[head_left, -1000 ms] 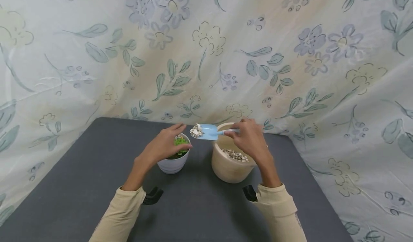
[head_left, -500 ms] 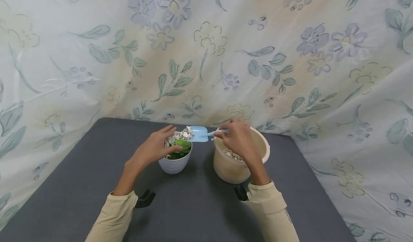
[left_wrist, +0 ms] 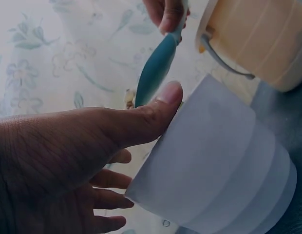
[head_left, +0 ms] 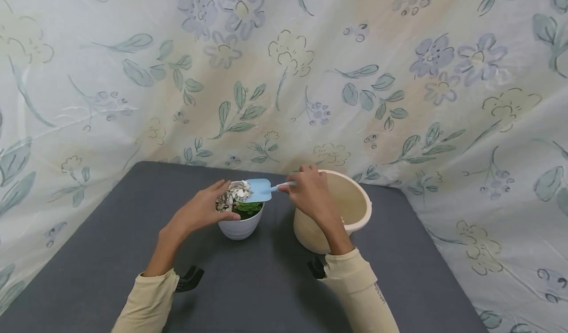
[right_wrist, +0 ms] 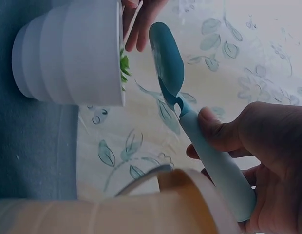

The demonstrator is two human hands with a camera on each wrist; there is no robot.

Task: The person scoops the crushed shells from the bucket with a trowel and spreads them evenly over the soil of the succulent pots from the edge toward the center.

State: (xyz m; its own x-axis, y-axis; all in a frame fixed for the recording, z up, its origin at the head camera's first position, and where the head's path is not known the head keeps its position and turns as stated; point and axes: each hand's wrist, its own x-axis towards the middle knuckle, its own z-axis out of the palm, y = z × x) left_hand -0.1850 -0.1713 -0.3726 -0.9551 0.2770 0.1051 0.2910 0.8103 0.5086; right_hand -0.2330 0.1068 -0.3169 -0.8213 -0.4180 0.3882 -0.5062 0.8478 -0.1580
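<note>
My right hand (head_left: 310,192) grips the handle of a small light-blue hand trowel (head_left: 259,190). The trowel's blade reaches over the rim of a white ribbed flower pot (head_left: 239,229), with pale pebbles (head_left: 228,197) at its tip and inside the pot. A green leafy plant (head_left: 250,207) grows in dark soil there, partly under the blade. On the pot's left, my left hand (head_left: 197,212) is spread around the rim, fingers behind and thumb in front. In the left wrist view, the thumb (left_wrist: 163,100) lies right at the pot's edge and the fingers extend loosely past it.
A larger beige bucket (head_left: 306,234) stands to the right of the pot, partly behind my right forearm; a grey carrying handle (left_wrist: 226,61) hangs at its side. Both containers stand on a dark grey table (head_left: 248,293). A floral cloth (head_left: 284,101) hangs behind.
My right hand has carried the loaded trowel left from the bucket to over the white pot, and pebbles have slid off into it. The left hand has shifted slightly left.
</note>
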